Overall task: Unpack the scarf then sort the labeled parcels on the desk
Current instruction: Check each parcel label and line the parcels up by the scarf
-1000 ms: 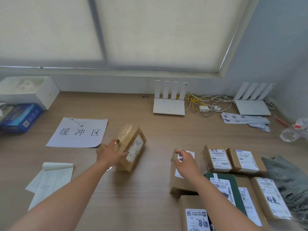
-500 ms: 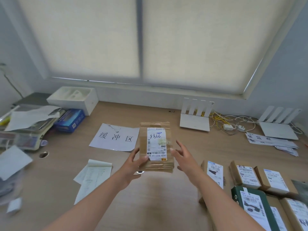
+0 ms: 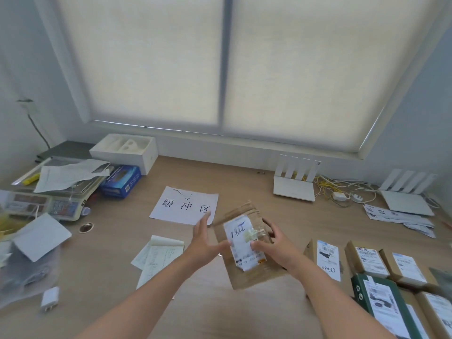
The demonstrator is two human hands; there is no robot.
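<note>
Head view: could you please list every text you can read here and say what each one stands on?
"缓冲区": white sheet on the desk.
"040563", roughly: handwritten on the label of the leaning parcel.
Blurred, unreadable: handwriting on the label of the parcel in the right hand.
Too small to read: labels of the other parcels, blue box, slips.

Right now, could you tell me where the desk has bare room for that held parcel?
Bare wood for the held parcel: between the sign sheet and the near router, and nearer you between the notepad and the labelled parcels. Crowded: left around the scale, right among those parcels.
</note>
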